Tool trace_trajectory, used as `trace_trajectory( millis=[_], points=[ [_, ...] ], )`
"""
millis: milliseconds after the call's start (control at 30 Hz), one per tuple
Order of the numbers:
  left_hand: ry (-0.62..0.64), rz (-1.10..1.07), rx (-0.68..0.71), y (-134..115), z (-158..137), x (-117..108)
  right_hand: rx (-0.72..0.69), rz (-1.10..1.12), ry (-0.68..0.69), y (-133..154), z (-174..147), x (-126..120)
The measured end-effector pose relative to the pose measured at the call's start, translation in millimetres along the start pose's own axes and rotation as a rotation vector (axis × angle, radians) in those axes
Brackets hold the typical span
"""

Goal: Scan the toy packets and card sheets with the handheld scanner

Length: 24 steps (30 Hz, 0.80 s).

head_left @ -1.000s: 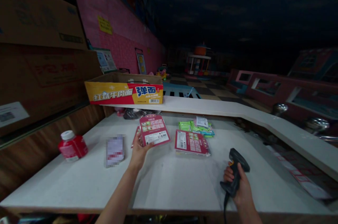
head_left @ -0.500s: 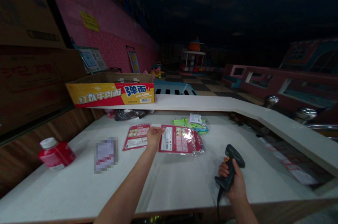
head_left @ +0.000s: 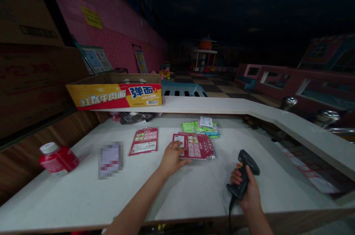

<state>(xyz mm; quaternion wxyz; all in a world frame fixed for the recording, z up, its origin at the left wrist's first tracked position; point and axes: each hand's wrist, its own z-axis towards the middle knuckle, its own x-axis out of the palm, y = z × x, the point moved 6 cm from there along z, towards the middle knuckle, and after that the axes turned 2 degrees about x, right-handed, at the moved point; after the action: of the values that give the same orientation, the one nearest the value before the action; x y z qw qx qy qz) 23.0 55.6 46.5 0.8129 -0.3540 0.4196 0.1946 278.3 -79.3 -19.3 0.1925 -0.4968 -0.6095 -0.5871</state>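
Observation:
My left hand (head_left: pixel 172 158) lies over the left end of a pinkish-red flat package (head_left: pixel 197 147) with clear plastic wrap, its fingers spread and resting on it. Another red flat package (head_left: pixel 144 140) with a white label lies to the left, apart from my hand. My right hand (head_left: pixel 249 192) is wrapped round the grip of a dark barcode scanner (head_left: pixel 245 177), held over the right part of the counter with its cable hanging down. Just behind the wrapped package is a small pile of green packets (head_left: pixel 191 127) with a whitish packet (head_left: pixel 205 121) on top.
A red bottle (head_left: pixel 58 160) with a white cap and a blurred-out flat item (head_left: pixel 110 160) are on the left of the white counter (head_left: pixel 83 198). A raised ledge (head_left: pixel 210 105) runs along the back, bearing a noodle carton (head_left: pixel 116 96). Brown boxes (head_left: pixel 33 76) are stacked at far left.
My left hand has let go of the wrapped package's edge, and its fingers have spread over it. The package now lies flat on the counter. The scanner is nearly where it was.

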Motion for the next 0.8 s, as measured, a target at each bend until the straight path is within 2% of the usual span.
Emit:
trace_trajectory(
  millis=[100, 267, 367, 433, 533, 633, 700, 800],
  points=[
    [0.054, -0.001, 0.029, -3.9, 2.8, 11.3, -0.004, 0.008, 0.001, 0.2, 0.1, -1.6],
    [0.056, 0.013, 0.012, -4.5, 14.4, 22.9, 0.007, -0.004, 0.026, -0.8, -0.4, -3.7],
    [0.027, -0.019, 0.04, -4.4, 10.6, 24.2, 0.04, 0.049, 0.016, -2.9, -1.4, -6.8],
    [-0.033, -0.031, 0.016, 2.9, 4.2, 17.2, 0.063, 0.086, -0.007, -4.3, -2.1, -9.9],
    [-0.152, 0.048, -0.177, 30.5, -9.3, -7.6, 0.08, 0.111, -0.031, -5.1, -2.6, -14.1],
    [-0.24, 0.284, -0.533, 68.7, -29.5, -42.0, 0.088, 0.106, -0.028, -5.3, -1.8, -17.5],
    [-0.264, 0.454, -0.749, 89.1, -44.0, -61.4, 0.089, 0.093, -0.028, -5.4, -0.8, -19.8],
    [-0.243, 0.586, -0.925, 107.5, -57.7, -72.8, 0.092, 0.079, -0.027, -5.8, -0.2, -21.3]
  ],
)
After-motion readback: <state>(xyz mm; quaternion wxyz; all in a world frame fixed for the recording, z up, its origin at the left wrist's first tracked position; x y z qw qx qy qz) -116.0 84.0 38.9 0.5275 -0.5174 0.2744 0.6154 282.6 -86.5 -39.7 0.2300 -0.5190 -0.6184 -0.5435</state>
